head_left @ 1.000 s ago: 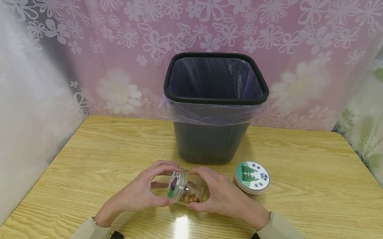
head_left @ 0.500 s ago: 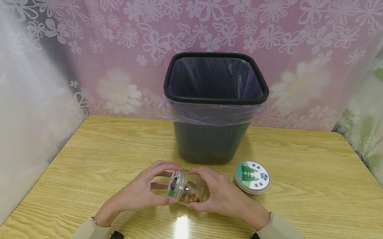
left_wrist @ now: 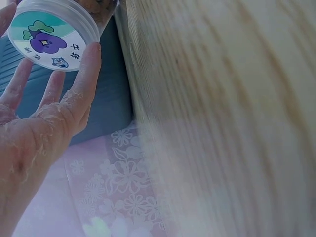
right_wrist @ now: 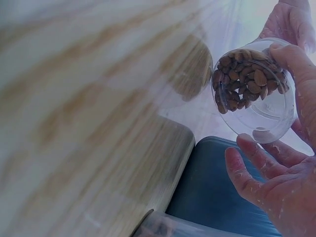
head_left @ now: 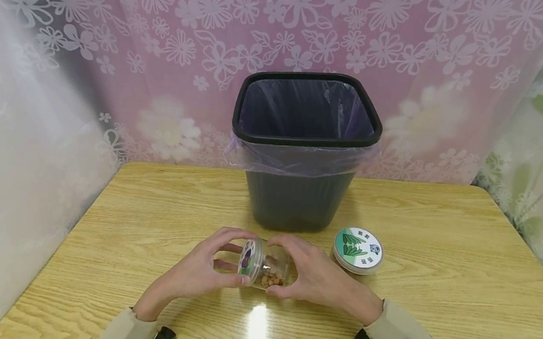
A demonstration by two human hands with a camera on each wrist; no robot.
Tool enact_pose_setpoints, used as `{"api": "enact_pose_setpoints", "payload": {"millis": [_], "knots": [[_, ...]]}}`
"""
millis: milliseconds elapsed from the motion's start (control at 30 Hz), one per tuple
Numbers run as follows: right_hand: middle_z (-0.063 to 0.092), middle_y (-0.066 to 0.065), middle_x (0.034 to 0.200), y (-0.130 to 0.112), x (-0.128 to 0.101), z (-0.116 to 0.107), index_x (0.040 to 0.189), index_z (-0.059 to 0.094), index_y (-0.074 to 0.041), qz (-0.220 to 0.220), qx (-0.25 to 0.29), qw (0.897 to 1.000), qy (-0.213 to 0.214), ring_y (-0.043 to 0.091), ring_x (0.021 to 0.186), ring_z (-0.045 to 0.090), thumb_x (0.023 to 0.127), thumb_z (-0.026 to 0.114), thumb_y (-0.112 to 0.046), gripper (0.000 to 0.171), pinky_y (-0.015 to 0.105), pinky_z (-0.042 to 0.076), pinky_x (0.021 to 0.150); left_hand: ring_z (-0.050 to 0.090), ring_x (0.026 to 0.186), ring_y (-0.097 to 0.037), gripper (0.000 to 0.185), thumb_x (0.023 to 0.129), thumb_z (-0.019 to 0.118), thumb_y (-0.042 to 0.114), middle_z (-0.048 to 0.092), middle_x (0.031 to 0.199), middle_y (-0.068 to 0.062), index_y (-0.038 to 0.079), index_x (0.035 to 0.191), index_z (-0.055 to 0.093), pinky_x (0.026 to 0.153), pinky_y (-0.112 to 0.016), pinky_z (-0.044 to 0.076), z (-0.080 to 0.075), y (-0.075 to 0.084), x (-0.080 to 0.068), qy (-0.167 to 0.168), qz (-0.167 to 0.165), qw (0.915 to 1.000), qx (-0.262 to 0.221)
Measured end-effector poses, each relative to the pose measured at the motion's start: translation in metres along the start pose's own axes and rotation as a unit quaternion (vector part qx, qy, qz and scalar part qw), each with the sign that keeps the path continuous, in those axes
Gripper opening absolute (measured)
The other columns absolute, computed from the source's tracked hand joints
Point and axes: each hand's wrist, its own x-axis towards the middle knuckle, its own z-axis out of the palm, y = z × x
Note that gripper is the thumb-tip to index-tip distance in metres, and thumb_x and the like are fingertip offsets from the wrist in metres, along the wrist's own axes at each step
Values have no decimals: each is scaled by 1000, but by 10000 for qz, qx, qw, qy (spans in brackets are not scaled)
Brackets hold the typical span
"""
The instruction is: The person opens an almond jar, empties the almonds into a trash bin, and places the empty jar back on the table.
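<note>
A small clear jar (head_left: pixel 269 271) with brown nuts inside lies on its side just above the wooden table (head_left: pixel 152 207). My left hand (head_left: pixel 204 271) grips its lid (left_wrist: pixel 52 34), which bears a purple eggplant label. My right hand (head_left: pixel 310 275) curls round the jar's body (right_wrist: pixel 254 91); the nuts (right_wrist: pixel 244 79) show through its clear base. A second lid (head_left: pixel 357 251) with a green label lies flat on the table to the right of my right hand.
A dark bin (head_left: pixel 302 145) lined with a purple bag stands on the table just behind my hands. A floral curtain (head_left: pixel 166 47) hangs behind the table. The table's left edge (head_left: pixel 67 232) drops off beside a white drape.
</note>
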Motion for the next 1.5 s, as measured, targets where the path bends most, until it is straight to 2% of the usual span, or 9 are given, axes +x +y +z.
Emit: {"api": "enact_pose_setpoints", "payload": {"millis": [200,433,733,1267,1500], "knots": [[64,-1,134,0,0,-1,138,52,-18,92,14,9999,-38,13,123,62,76,90,-40,76,39,56,101,53,132,-35,68,88,82,24,47,146,1,32,147,51,93,-30,59,0,1,0,16,-76,10000,-60],[63,-1,135,1,1,-1,138,51,-18,128,30,9999,-62,14,124,62,76,90,-40,77,39,56,102,56,130,-34,65,89,81,26,48,146,0,37,145,51,90,-29,60,2,2,0,72,-281,9995,-113],[63,-1,136,3,1,-1,139,51,-19,54,31,10000,-29,14,125,62,75,90,-40,77,39,56,102,58,126,-31,63,89,81,32,49,149,3,39,144,51,91,-30,60,3,3,1,203,-501,9984,155],[62,-2,137,3,1,-2,140,50,-19,160,112,9997,-148,14,125,61,77,89,-42,77,40,56,102,60,125,-29,63,90,79,36,48,151,3,39,146,49,89,-27,60,3,4,0,215,-475,9980,344],[62,-1,137,2,1,-2,140,50,-18,133,125,9997,-145,15,124,62,77,89,-42,78,40,55,103,54,134,-34,70,89,81,32,41,155,-2,35,150,47,91,-30,60,0,4,-1,207,-477,9983,245]]}}
